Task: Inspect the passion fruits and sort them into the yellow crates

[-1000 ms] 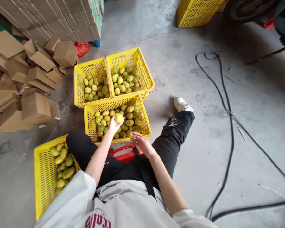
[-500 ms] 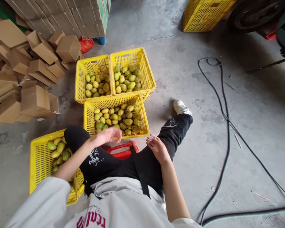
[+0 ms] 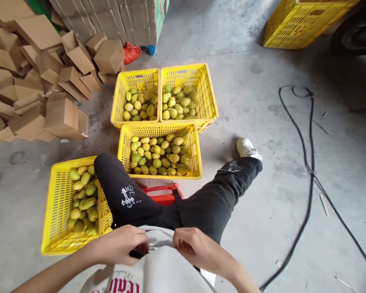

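Observation:
With fingers curled, my left hand [image 3: 124,245] pinches the front of the light grey T-shirt [image 3: 164,264] at my waist. My right hand [image 3: 198,249] grips the same shirt a little to the right, and the cloth is bunched between the two. The fingertips are partly hidden. Beyond my knees stands a yellow crate [image 3: 199,162] of green-yellow mangoes [image 3: 157,150]. A red plastic handle [image 3: 163,193] shows between my thighs, with a black strap beside it.
Two more yellow crates [image 3: 113,110] with fruit stand behind the near one, and another crate [image 3: 53,203] is by my left leg. Cardboard boxes [image 3: 61,116] pile up at the left. A black hose [image 3: 309,195] lies on the floor at right, below a far yellow crate [image 3: 288,30].
Both hands, earlier raised with fingers apart above my thighs, have come back to my waist and closed on the T-shirt. The view has shifted left, so the crates appear farther right.

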Demonstrator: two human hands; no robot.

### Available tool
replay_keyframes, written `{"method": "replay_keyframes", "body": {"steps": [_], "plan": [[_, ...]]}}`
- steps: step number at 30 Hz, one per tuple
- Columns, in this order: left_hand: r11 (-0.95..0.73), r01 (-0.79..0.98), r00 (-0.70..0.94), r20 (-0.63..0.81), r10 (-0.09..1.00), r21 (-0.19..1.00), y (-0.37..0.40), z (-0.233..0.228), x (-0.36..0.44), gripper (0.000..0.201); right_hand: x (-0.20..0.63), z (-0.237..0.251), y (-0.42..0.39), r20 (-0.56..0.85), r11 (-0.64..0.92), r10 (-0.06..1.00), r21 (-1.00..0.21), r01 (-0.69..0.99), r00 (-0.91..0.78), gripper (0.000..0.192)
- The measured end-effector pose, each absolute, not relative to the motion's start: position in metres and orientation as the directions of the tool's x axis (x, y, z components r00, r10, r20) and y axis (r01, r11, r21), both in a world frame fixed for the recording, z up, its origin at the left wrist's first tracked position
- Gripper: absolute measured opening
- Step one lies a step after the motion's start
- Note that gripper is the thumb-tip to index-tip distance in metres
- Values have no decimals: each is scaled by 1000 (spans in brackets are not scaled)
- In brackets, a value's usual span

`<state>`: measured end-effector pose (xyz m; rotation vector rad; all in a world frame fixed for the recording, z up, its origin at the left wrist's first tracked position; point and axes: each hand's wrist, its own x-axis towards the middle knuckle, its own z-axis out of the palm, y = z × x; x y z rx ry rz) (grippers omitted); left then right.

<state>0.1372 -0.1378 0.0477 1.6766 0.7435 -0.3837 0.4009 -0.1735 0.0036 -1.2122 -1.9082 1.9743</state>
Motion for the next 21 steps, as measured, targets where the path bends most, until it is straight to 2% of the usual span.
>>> {"method": "replay_keyframes", "body": {"steps": [4, 8, 12, 16, 19, 21], "plan": [[-55, 532, 816, -495, 299, 845, -148, 35, 148, 20, 410, 19, -199, -553, -119, 620, -768, 630, -557, 15], [-157, 484, 851, -421, 315, 861, -152, 24, 161, 11, 426, 27, -220, -544, -76, 606, -767, 638, -581, 28], [-225, 433, 883, -361, 299, 873, -147, 26, 169, 17, 429, 28, -237, -397, 96, 665, -795, 599, -633, 22], [-322, 307, 942, -239, 235, 895, -148, 21, 187, 25, 427, 14, -254, -182, 335, 735, -741, 582, -654, 15], [-449, 238, 970, -187, 155, 861, -156, 7, 207, 17, 427, 5, -266, -139, 381, 744, -716, 585, -654, 16], [-436, 242, 970, -210, 120, 867, -162, 0, 219, 14, 426, 3, -273, -144, 372, 759, -704, 605, -635, 15]]}}
